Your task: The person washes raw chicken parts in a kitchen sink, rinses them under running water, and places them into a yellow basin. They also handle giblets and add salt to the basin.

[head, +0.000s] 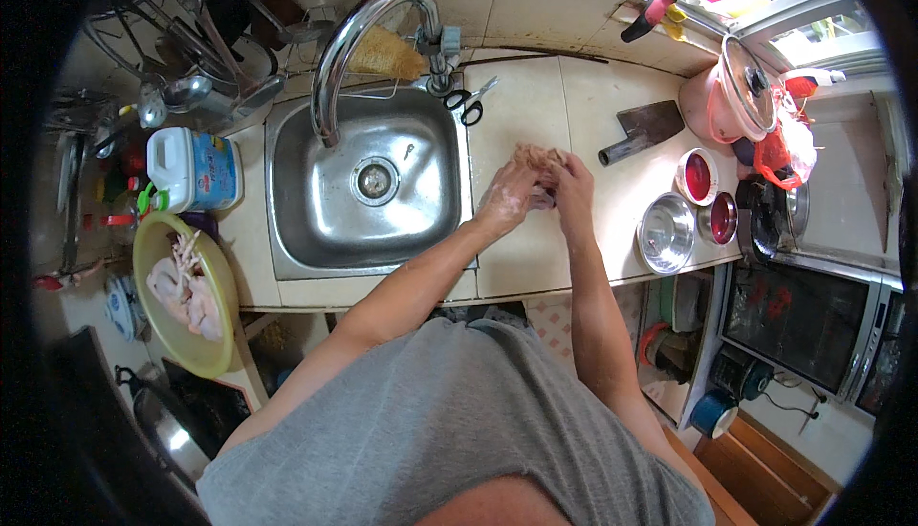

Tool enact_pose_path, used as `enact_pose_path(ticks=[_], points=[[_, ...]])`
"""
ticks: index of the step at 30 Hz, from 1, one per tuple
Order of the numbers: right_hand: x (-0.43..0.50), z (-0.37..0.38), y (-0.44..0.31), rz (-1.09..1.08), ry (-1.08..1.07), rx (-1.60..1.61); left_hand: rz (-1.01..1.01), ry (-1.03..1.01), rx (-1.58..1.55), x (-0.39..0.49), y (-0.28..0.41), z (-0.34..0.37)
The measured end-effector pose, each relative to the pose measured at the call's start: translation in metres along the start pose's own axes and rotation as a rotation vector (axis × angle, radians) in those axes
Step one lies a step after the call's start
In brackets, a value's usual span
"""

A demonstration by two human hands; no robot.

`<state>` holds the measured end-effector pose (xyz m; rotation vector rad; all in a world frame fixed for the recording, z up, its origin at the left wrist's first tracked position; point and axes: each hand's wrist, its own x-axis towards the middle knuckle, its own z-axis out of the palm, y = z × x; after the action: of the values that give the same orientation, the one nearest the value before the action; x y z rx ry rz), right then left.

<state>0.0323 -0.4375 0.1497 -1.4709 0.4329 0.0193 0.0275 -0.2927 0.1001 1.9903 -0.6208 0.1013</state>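
My left hand (510, 192) and my right hand (575, 185) are both closed around a crumpled, light brown wet cloth (538, 156) over the tiled counter, just right of the sink. The cloth hangs partly hidden between my fingers. Whitish wet patches or suds show on the back of my left hand. Black-handled scissors (470, 104) lie by the sink's upper right corner. A dark cleaver (640, 131) rests on the counter, up and to the right of my right hand.
Left of the cloth is a steel sink (366, 239) with a curved chrome faucet (344, 45). A yellow basin (228, 311) holds plucked poultry. On the right stand a metal bowl (667, 233), two small bowls of red liquid (697, 176) and a lidded pink pot (706, 106).
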Motion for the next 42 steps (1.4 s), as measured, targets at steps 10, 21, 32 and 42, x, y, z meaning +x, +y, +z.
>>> enact_pose_path(ticks=[10, 21, 32, 42], points=[[-0.025, -0.014, 0.038, -0.266, -0.086, -0.493, -0.337, -0.148, -0.154, 0.041, -0.007, -0.003], [-0.034, -0.017, -0.040, -0.138, -0.343, -0.710, -0.167, -0.190, -0.133, 0.002, 0.019, -0.063], [0.021, 0.027, 0.023, -0.717, -0.189, -1.114, -0.063, 0.116, 0.144, -0.005, -0.002, -0.023], [-0.003, -0.014, -0.018, -0.035, -0.334, -0.208, -0.348, -0.093, 0.114, 0.039, 0.011, -0.059]])
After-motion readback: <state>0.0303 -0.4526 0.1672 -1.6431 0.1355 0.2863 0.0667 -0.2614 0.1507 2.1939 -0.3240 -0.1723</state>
